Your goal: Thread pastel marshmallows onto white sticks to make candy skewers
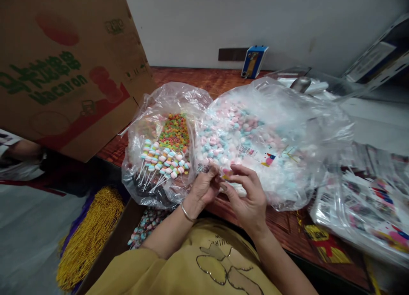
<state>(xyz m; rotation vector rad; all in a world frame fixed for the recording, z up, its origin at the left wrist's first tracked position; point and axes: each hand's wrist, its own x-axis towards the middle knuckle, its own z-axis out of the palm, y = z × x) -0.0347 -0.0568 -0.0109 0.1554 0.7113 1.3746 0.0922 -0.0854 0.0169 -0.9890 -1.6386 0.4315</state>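
Note:
A small clear plastic bag (226, 174) with colourful print is between my hands, above the front of the big marshmallow bag. My left hand (204, 187) pinches it with thumb and fingers closed. On its other side, my right hand (247, 193) has curved fingers and a thumb at the bag's edge. To the left, marshmallow skewers (164, 161) on white sticks lie on an open bag of coloured ring-shaped pieces (175, 131). Pink, blue and white marshmallows (220, 137) fill the large clear bag, and another printed bag (257, 155) lies on top. What my left palm covers is hidden.
A tall Macaron carton (64, 73) stands at the left. Stacked printed bags (367, 205) lie at the right. Below the table edge are more skewers (148, 227) in a box and gold ties (92, 235). A blue box (254, 61) stands by the wall.

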